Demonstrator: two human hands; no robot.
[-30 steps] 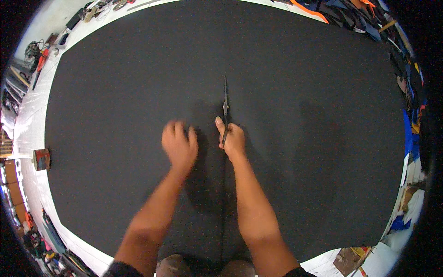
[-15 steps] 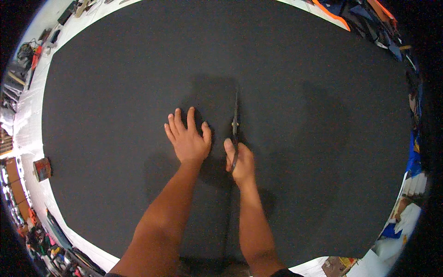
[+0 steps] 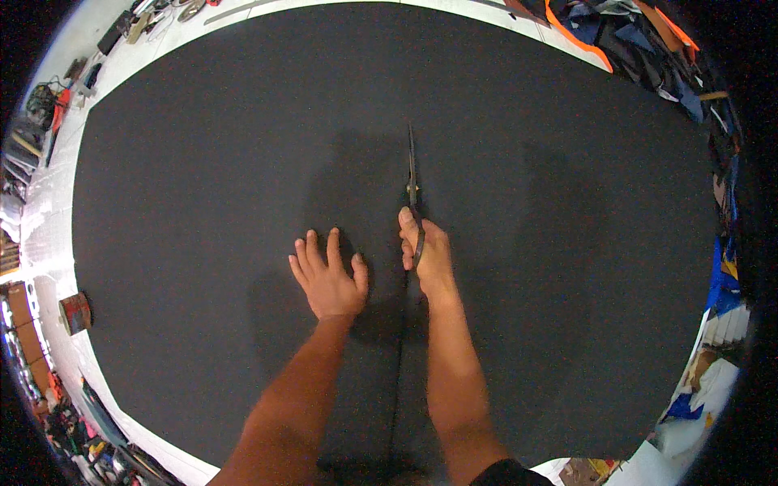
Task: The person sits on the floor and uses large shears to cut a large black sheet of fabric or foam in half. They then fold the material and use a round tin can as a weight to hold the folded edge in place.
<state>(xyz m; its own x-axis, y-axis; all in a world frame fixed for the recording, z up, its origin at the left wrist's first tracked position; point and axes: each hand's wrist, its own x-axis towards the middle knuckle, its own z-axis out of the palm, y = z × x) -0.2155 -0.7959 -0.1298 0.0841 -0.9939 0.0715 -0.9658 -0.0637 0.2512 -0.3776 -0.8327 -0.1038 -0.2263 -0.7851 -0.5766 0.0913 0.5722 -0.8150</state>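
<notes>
A large black sheet of fabric-like material [image 3: 203,154] spreads over most of the white table. My right hand [image 3: 429,253] is closed around the handles of long-bladed scissors [image 3: 412,166], whose blades point away from me at the sheet's middle. Behind the scissors, a straight cut line runs through the sheet back toward me, between my forearms. To the left of that line, my left hand [image 3: 331,279] lies flat on the sheet with its fingers spread. The lower blade is hard to make out against the black.
A small reddish-brown block [image 3: 75,313] sits at the sheet's left edge. Dark and orange fabric pieces [image 3: 640,49] are heaped at the far right. Assorted tools and cables crowd the far-left table edge. Scraps and blue material [image 3: 689,403] lie at the near right.
My right hand and the scissors have moved farther away along the sheet, and the cut line behind them is longer. My left hand appears lower in the view, still flat.
</notes>
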